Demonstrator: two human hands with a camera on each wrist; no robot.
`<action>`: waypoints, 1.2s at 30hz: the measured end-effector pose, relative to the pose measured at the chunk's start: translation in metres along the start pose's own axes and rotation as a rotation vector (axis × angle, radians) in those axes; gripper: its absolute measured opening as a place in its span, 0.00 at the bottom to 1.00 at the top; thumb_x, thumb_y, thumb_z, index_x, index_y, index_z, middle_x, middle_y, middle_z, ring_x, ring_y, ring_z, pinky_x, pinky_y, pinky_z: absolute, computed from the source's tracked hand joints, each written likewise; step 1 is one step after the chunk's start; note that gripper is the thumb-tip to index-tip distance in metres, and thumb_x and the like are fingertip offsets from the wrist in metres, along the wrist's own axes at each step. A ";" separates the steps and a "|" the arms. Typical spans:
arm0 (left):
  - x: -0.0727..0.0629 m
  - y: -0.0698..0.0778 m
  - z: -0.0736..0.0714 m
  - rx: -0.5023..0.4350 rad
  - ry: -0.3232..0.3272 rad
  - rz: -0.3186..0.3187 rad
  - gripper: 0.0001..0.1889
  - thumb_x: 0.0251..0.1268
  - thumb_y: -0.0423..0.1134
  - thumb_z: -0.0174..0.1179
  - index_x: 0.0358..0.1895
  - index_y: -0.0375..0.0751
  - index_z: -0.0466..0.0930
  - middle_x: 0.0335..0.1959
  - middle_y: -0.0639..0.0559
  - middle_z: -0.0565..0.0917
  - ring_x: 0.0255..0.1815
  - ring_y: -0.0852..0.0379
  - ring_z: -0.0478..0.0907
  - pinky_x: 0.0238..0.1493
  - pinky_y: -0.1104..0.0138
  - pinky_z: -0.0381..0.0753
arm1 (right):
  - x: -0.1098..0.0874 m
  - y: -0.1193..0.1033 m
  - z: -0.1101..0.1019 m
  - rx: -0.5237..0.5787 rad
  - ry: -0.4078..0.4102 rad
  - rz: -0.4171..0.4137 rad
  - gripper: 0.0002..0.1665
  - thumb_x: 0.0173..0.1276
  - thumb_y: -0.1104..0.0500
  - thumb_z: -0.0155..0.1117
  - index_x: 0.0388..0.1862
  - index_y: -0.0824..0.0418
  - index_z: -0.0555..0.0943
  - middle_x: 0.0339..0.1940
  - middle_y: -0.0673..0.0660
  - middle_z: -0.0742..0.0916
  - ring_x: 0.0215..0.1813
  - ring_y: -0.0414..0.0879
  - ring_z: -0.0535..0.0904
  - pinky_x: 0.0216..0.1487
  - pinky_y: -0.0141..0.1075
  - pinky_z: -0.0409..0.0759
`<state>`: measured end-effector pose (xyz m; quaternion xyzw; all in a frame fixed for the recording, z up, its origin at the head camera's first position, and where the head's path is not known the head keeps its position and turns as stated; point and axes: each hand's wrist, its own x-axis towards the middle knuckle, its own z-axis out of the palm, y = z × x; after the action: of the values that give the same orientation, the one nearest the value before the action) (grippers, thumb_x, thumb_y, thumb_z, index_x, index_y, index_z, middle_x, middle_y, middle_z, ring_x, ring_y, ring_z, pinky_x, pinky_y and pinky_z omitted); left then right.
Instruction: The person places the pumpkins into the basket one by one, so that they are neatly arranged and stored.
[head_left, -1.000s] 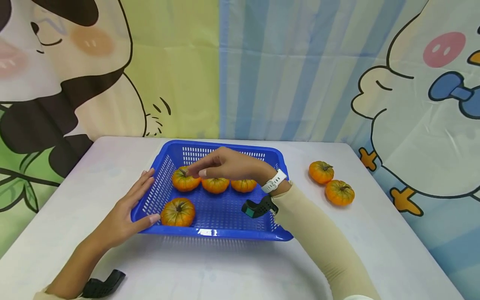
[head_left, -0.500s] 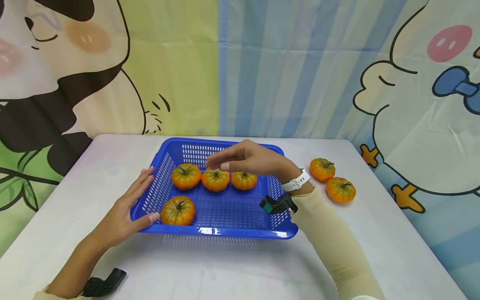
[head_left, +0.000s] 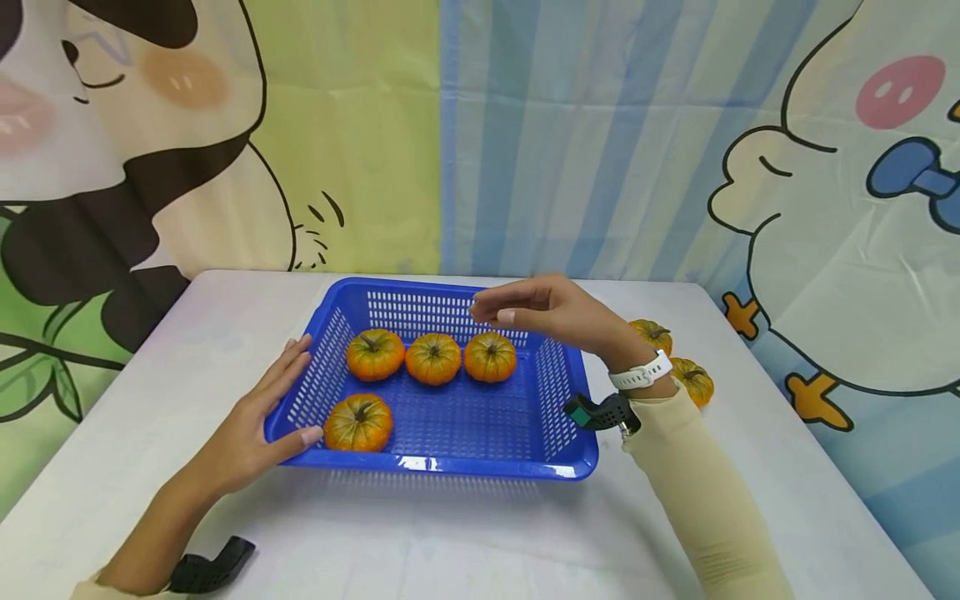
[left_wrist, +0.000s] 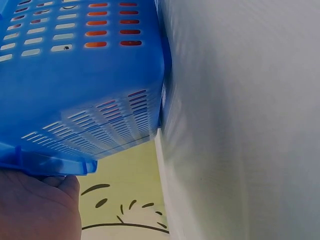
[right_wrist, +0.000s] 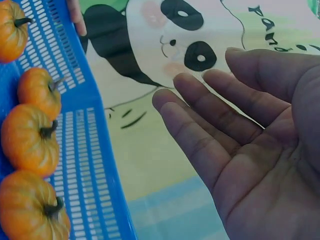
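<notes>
A blue plastic basket (head_left: 480,461) with slotted walls stands on the table, holding several small orange pumpkins. Three of them, among them the middle pumpkin (head_left: 432,359), sit in a row along the back; one more pumpkin (head_left: 358,422) lies in the front left corner. My left hand (head_left: 247,429) rests against the basket's left rim with its fingers stretched out. Above the basket's back right part hovers my right hand (head_left: 551,312), palm bare and fingers loosely extended; the right wrist view shows nothing in that hand (right_wrist: 250,130).
Right of the basket, two more pumpkins (head_left: 692,381) lie on the white table (head_left: 420,542), partly hidden behind my right forearm. A printed curtain (head_left: 525,142) hangs directly behind the table's back edge.
My right hand has moved right, from over the back left pumpkin to the basket's back right side, still holding nothing. The left hand stays at the rim.
</notes>
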<state>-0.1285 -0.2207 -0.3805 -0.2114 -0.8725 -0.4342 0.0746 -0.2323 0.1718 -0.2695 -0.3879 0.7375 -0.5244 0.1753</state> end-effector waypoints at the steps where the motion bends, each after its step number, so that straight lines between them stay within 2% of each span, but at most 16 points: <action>1: 0.000 0.000 0.000 0.002 -0.001 0.001 0.47 0.55 0.41 0.66 0.77 0.42 0.51 0.79 0.57 0.46 0.78 0.62 0.38 0.59 0.30 0.57 | -0.003 0.001 -0.002 0.008 0.009 -0.002 0.20 0.74 0.62 0.56 0.62 0.67 0.77 0.57 0.59 0.84 0.60 0.52 0.78 0.61 0.44 0.75; 7: 0.000 0.000 0.000 0.014 -0.001 0.003 0.47 0.55 0.41 0.66 0.77 0.41 0.51 0.79 0.57 0.46 0.78 0.63 0.39 0.57 0.30 0.59 | -0.020 0.004 -0.011 -0.012 0.061 0.014 0.19 0.75 0.61 0.56 0.61 0.66 0.78 0.58 0.59 0.83 0.61 0.52 0.78 0.62 0.43 0.74; 13: 0.000 0.000 0.000 0.011 -0.001 0.002 0.47 0.55 0.41 0.66 0.77 0.41 0.51 0.79 0.56 0.47 0.78 0.62 0.39 0.57 0.30 0.59 | -0.034 0.007 -0.016 -0.018 0.126 0.027 0.19 0.74 0.61 0.57 0.60 0.67 0.79 0.58 0.61 0.83 0.60 0.56 0.78 0.60 0.44 0.76; 18: 0.000 0.000 0.000 0.013 0.001 0.000 0.47 0.54 0.41 0.66 0.77 0.42 0.51 0.79 0.57 0.47 0.77 0.63 0.39 0.57 0.30 0.60 | -0.044 0.011 -0.020 -0.072 0.169 0.055 0.20 0.74 0.59 0.57 0.60 0.66 0.79 0.57 0.59 0.83 0.58 0.52 0.80 0.59 0.43 0.76; 23: 0.001 0.000 0.001 -0.002 -0.005 0.000 0.47 0.54 0.40 0.66 0.78 0.42 0.51 0.79 0.57 0.46 0.78 0.61 0.39 0.59 0.30 0.57 | -0.059 0.016 -0.024 -0.067 0.227 0.068 0.19 0.74 0.60 0.57 0.60 0.66 0.79 0.56 0.60 0.84 0.58 0.52 0.80 0.58 0.41 0.77; 30: 0.001 0.001 -0.001 0.014 -0.001 0.007 0.48 0.54 0.40 0.66 0.78 0.42 0.51 0.79 0.57 0.46 0.77 0.63 0.39 0.56 0.32 0.61 | -0.077 0.019 -0.023 -0.068 0.323 0.119 0.20 0.74 0.55 0.58 0.60 0.62 0.80 0.56 0.58 0.84 0.60 0.55 0.79 0.62 0.38 0.74; 33: 0.001 0.001 -0.001 0.013 -0.001 0.008 0.48 0.54 0.40 0.66 0.78 0.42 0.51 0.79 0.58 0.46 0.77 0.63 0.39 0.56 0.32 0.61 | -0.084 0.020 -0.023 -0.073 0.360 0.152 0.21 0.74 0.52 0.58 0.60 0.60 0.81 0.56 0.56 0.84 0.60 0.54 0.79 0.63 0.38 0.72; 36: 0.000 0.000 0.000 0.007 -0.005 0.006 0.47 0.54 0.40 0.66 0.78 0.43 0.51 0.79 0.58 0.46 0.78 0.62 0.39 0.57 0.31 0.60 | -0.091 0.023 -0.024 -0.077 0.381 0.151 0.21 0.74 0.53 0.58 0.60 0.61 0.80 0.55 0.57 0.85 0.59 0.54 0.79 0.64 0.38 0.71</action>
<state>-0.1289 -0.2206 -0.3803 -0.2148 -0.8735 -0.4305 0.0745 -0.1993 0.2590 -0.2949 -0.2317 0.8038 -0.5450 0.0567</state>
